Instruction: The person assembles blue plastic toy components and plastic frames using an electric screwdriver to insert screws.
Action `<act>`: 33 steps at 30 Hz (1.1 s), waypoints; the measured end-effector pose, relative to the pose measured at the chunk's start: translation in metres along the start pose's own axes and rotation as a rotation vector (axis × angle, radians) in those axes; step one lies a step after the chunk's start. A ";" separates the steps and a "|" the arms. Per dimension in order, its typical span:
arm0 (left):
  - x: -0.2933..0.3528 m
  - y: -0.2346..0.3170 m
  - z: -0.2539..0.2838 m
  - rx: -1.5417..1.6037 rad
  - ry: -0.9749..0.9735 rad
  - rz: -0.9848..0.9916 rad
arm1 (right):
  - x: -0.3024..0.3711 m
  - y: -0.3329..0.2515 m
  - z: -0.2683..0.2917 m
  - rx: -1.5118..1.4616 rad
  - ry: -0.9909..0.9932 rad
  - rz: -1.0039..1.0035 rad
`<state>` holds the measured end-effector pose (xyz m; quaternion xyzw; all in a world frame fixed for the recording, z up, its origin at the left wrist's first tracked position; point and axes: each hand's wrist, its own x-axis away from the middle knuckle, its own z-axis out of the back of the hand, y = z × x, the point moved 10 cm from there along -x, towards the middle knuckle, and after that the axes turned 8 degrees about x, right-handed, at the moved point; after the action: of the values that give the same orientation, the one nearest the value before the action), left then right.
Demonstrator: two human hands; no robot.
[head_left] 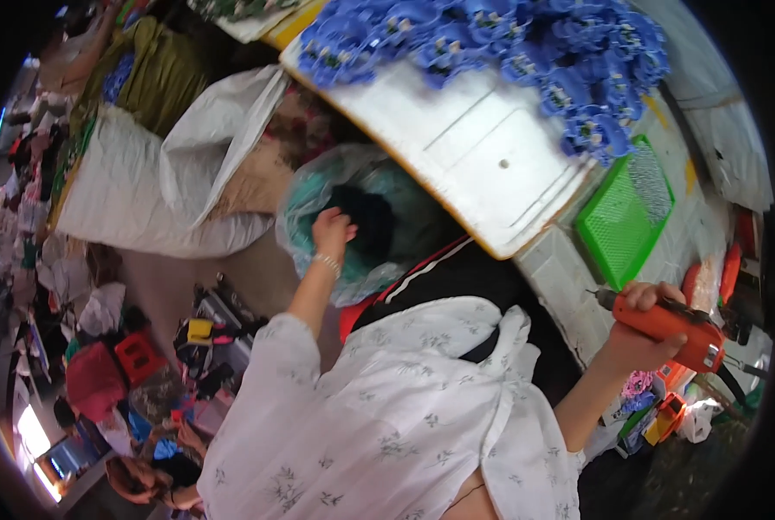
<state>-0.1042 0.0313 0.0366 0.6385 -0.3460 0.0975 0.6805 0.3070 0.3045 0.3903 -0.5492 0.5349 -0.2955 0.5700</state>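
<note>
My right hand (647, 334) is wrapped round an orange power tool (677, 336) with a thin bit at its left end, held over the right side of the worktop. At the left, my left hand (333, 232) reaches down into a clear plastic bag (296, 195) with greenish contents. Its fingers are curled against a dark bundle (366, 227) in the bag; what they pinch, if anything, is hidden. Blue artificial flowers (457, 39) lie heaped on a white board (483, 156) at the far side.
A green plastic basket (617, 221) with small grey pieces stands right of the board. White sacks (136, 191) lie at the left. On the floor at lower left are a red stool (139, 357) and assorted goods; people sit there. Colourful items (656, 416) lie at lower right.
</note>
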 end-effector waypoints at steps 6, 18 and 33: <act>0.057 0.119 -0.025 0.060 -0.071 -0.443 | 0.001 0.005 -0.011 0.003 0.042 0.016; 0.141 0.287 -0.192 -0.118 -0.349 -1.063 | 0.006 0.008 -0.003 -0.064 0.076 -0.009; 0.129 0.352 -0.347 -1.032 -0.234 -1.235 | 0.009 0.007 0.002 -0.087 0.102 -0.026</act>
<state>-0.0909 0.3746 0.4145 0.3264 -0.0016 -0.5348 0.7794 0.3095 0.2985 0.3805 -0.5646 0.5685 -0.3067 0.5138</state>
